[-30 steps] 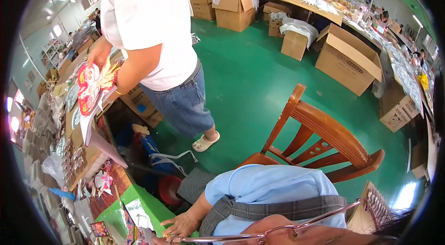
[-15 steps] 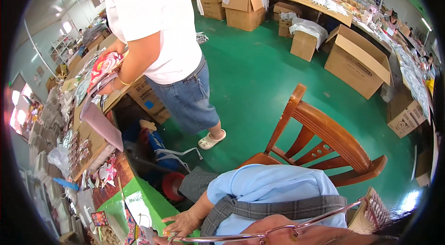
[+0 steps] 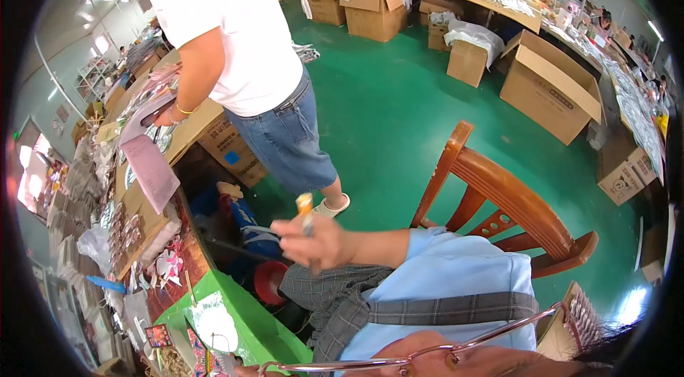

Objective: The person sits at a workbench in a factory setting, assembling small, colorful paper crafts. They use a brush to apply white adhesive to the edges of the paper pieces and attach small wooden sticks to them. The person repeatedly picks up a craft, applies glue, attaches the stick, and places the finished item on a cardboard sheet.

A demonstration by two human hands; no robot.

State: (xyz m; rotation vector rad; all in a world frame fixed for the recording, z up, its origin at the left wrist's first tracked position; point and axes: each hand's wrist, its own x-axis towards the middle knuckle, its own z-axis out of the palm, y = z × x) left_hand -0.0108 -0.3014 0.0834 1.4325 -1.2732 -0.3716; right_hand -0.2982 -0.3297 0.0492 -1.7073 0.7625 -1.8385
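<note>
My right hand (image 3: 313, 240) is raised off the table in front of my grey checked apron (image 3: 313, 284). Its fingers close round a slim pen-like tool (image 3: 305, 204) with an orange-and-white end; blur hides its exact kind. At the lower edge only a bit of my left hand (image 3: 248, 371) shows, its fingers mostly hidden. Beside it lies a colourful patterned cutout (image 3: 204, 357). Under that spreads a green sheet (image 3: 263, 334) with a white paint-like patch (image 3: 214, 323).
A wooden chair (image 3: 499, 199) is behind me. Left, a co-worker in a white shirt (image 3: 228, 35) bends over the table near pink papers (image 3: 151, 174). A red round container (image 3: 269, 282) stands below the table edge. Cardboard boxes (image 3: 548, 88) line the far side of the green floor (image 3: 385, 113).
My right hand has lifted from the green sheet, up and to the right, with the pen-like tool. The co-worker has leaned left, and the red printed piece is no longer held up.
</note>
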